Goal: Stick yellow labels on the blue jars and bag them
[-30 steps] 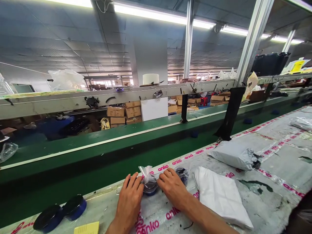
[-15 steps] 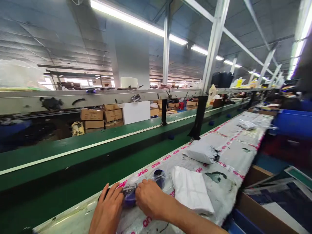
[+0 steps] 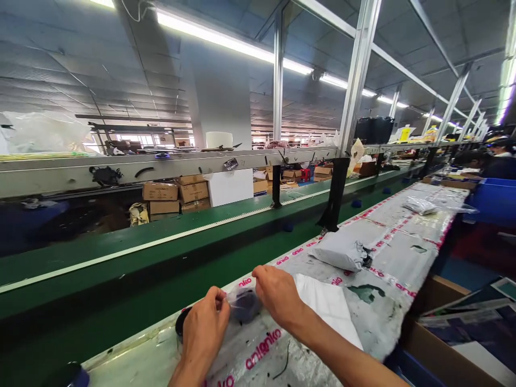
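A clear plastic bag (image 3: 233,297) with a dark blue round object (image 3: 245,305) in it lies on the covered bench between my hands. My left hand (image 3: 206,325) pinches the bag's left side with thumb and fingertips. On the right, my right hand (image 3: 277,294) has its fingers closed at the bag's other side; the exact grip is partly hidden. Just left of my left hand stands a dark round object (image 3: 181,324), partly covered by the hand. A folded white stack (image 3: 328,303) of sheets or bags lies beyond my right wrist.
The bench cover (image 3: 264,349) carries pink "anko" lettering. A white packet (image 3: 338,251) and a smaller clear packet (image 3: 419,205) lie farther along. A green conveyor (image 3: 226,252) runs behind the bench. Another dark round object (image 3: 68,374) sits at lower left; an open carton (image 3: 439,349) stands at right.
My hands have moved apart, the right one up and to the right. The bagged object shows more openly between them. The view has shifted slightly left.
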A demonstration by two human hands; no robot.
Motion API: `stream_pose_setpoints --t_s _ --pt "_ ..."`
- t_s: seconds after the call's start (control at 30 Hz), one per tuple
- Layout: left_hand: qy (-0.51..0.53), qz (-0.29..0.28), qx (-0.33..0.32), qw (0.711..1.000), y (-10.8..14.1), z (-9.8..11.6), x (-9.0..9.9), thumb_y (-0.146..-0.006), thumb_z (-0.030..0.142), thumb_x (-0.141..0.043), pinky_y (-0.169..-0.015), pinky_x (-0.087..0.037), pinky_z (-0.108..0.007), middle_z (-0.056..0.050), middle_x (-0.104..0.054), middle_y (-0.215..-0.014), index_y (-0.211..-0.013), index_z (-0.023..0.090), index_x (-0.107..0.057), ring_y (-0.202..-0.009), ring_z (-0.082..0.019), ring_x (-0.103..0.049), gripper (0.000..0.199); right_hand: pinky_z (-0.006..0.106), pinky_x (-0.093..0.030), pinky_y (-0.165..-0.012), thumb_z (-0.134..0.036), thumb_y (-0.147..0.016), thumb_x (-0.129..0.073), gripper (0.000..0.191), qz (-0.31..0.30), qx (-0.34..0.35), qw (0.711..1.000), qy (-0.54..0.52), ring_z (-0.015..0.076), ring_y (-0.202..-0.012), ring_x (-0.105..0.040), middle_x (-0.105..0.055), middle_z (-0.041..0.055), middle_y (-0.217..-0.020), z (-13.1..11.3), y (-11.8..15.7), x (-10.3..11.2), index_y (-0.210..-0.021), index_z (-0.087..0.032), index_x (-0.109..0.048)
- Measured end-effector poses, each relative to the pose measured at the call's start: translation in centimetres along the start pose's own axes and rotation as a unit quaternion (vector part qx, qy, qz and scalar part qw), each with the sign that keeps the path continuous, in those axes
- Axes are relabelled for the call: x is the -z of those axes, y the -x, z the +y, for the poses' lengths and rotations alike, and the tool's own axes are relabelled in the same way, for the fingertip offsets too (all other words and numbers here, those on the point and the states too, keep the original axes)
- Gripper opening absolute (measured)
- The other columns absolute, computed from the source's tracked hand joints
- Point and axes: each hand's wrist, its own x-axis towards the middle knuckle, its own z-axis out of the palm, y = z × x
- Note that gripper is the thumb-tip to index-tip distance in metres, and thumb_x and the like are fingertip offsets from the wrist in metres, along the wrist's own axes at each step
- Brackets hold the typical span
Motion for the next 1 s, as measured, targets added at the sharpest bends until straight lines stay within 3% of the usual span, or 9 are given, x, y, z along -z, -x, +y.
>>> stream_pose_setpoints --t_s 0.13,0.2,0.3,0.37,0.5,0.63,0.77,0.9,1.0 --pt "0.007 -0.002 -0.005 1.000 0.2 0.2 -0.1 -0.096 0.027 -0.046 -0.058 -0.042 -0.026 0.000 -0.074 -0.075 -0.086 0.024 -0.063 -0.071 -0.021 -0.072 0.020 0.027 -0.047 -0.074 -0.008 -0.094 -0.052 0.020 0.050 -0.016 0.998 -0.027 0.0183 -0.087 -0.070 -0.075 0.0030 -0.094 1.2 0.6 1.1 -0.103 -0.020 -0.064" --pt "0.026 0.010 -0.025 0.999 0.3 -0.1 -0.4 -0.099 0.035 -0.043 -0.070 -0.051 -0.031 -0.005 -0.077 -0.098 -0.103 0.023 -0.064 -0.090 -0.025 -0.074 0.024 0.028 -0.048 -0.077 -0.012 -0.097 -0.049 0.019 0.069 -0.026 0.997 -0.029 0.0180 -0.089 -0.070 -0.074 0.0041 -0.098 2.2 1.5 2.2 -0.107 -0.020 -0.063" --pt "0.061 0.023 -0.111 0.992 0.2 -0.7 -1.5 -0.094 0.046 -0.054 -0.096 -0.052 -0.042 -0.013 -0.059 -0.143 -0.139 0.021 -0.047 -0.128 -0.029 -0.059 0.052 0.029 -0.049 -0.077 -0.017 -0.099 -0.050 0.016 0.069 -0.029 0.997 -0.020 0.0183 -0.088 -0.069 -0.073 0.0031 -0.097 4.1 4.0 4.1 -0.104 -0.021 -0.065" --pt "0.062 0.010 -0.153 0.986 0.0 -0.8 -2.5 -0.087 0.043 -0.065 -0.105 -0.048 -0.047 -0.016 -0.047 -0.154 -0.149 0.020 -0.036 -0.139 -0.031 -0.049 0.072 0.031 -0.050 -0.074 -0.020 -0.094 -0.062 0.008 0.032 -0.011 0.999 -0.003 0.0205 -0.088 -0.068 -0.072 0.0006 -0.094 5.5 6.3 5.0 -0.099 -0.025 -0.067" --pt "0.040 -0.044 -0.106 0.993 -0.5 0.4 -4.0 -0.084 0.030 -0.067 -0.097 -0.053 -0.047 -0.017 -0.059 -0.142 -0.142 0.018 -0.046 -0.126 -0.034 -0.061 0.063 0.036 -0.054 -0.067 -0.024 -0.074 -0.084 0.025 -0.077 0.016 0.989 0.125 0.0282 -0.091 -0.068 -0.072 0.0031 -0.100 7.9 11.0 4.1 -0.095 -0.025 -0.071" --pt "0.046 -0.044 -0.072 0.995 -0.6 2.6 -4.8 -0.088 0.027 -0.062 -0.086 -0.054 -0.040 -0.012 -0.069 -0.125 -0.129 0.018 -0.058 -0.107 -0.031 -0.070 0.042 0.035 -0.055 -0.063 -0.007 -0.074 -0.076 0.029 -0.071 0.036 0.977 0.198 0.0273 -0.088 -0.068 -0.073 0.0065 -0.104 9.1 13.8 1.0 -0.099 -0.021 -0.071" --pt "0.052 -0.026 -0.067 0.996 0.2 3.2 -5.4 -0.090 0.031 -0.063 -0.084 -0.056 -0.039 -0.013 -0.062 -0.133 -0.130 0.019 -0.055 -0.110 -0.030 -0.068 0.043 0.034 -0.053 -0.063 0.006 -0.072 -0.064 0.035 -0.058 0.039 0.977 0.199 0.0261 -0.083 -0.067 -0.072 0.0070 -0.097 9.1 14.9 -0.5 -0.095 -0.020 -0.070" --pt "0.071 0.055 -0.124 0.988 1.1 2.5 -5.2 -0.089 0.032 -0.065 -0.094 -0.056 -0.048 -0.015 -0.049 -0.146 -0.133 0.020 -0.052 -0.127 -0.034 -0.057 0.047 0.032 -0.046 -0.067 0.000 -0.084 -0.055 0.026 -0.072 -0.097 0.992 0.035 0.0250 -0.087 -0.065 -0.071 0.0058 -0.092 8.9 14.5 0.7 -0.084 -0.022 -0.069" --pt "0.095 0.122 -0.194 0.969 2.0 2.8 -4.5 -0.092 0.030 -0.060 -0.101 -0.052 -0.054 -0.015 -0.052 -0.142 -0.127 0.022 -0.056 -0.128 -0.034 -0.055 0.037 0.031 -0.042 -0.065 -0.013 -0.084 -0.060 0.013 -0.107 -0.235 0.956 -0.136 0.0234 -0.078 -0.063 -0.070 0.0041 -0.079 9.1 13.6 1.9 -0.078 -0.021 -0.067"
